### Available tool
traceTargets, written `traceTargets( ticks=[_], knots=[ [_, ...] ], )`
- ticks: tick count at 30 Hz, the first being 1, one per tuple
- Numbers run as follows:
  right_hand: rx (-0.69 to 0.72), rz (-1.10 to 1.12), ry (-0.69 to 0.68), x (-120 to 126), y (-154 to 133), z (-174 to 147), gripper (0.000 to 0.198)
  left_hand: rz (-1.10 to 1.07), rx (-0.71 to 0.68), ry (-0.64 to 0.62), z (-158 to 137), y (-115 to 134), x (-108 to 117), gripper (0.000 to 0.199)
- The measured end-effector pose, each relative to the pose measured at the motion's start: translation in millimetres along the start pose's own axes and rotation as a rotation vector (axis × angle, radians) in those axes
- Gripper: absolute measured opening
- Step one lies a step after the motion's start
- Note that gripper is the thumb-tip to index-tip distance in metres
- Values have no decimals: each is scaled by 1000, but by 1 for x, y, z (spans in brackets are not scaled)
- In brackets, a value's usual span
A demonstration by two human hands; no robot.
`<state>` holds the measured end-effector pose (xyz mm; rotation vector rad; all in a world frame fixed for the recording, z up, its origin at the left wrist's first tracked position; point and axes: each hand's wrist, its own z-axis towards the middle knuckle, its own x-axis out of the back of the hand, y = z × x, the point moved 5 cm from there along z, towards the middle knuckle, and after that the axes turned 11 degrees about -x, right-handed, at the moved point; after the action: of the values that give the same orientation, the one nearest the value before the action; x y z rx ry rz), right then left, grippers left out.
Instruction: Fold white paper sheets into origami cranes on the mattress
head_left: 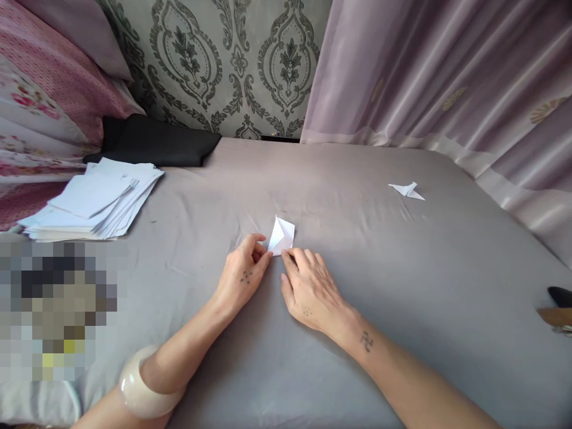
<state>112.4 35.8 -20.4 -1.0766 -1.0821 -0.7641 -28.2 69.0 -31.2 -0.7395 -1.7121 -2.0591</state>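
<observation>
A small white folded paper (281,233) lies on the grey sheet, its pointed tip facing away from me and a raised flap showing on its face. At its lower left corner, my left hand (243,268) pinches the edge between thumb and fingers. My right hand (313,289) rests palm down at the lower right, its index fingertip pressing the bottom edge. The right thumb is held apart from the fingers. Part of the paper's lower edge is hidden under my fingertips.
A finished-looking folded paper bird (406,190) sits at the far right. On the left are a stack of white paper (96,199) and a black cloth-like item (156,142). A blurred patch (62,310) covers the lower left. Lilac curtains (424,71) hang at the right.
</observation>
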Motion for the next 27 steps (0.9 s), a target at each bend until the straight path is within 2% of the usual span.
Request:
traceTargets(
  ticks=[8,16,27],
  knots=[
    [-15,-46,-21,-1,-3,1,42,83,-73,-11,0,-1,-2,25],
    [19,-51,-16,3,-11,5,41,-51,145,132,3,-17,21,29],
    [24,-106,-34,-1,-31,13,42,-108,151,169,5,-24,22,29]
  ],
)
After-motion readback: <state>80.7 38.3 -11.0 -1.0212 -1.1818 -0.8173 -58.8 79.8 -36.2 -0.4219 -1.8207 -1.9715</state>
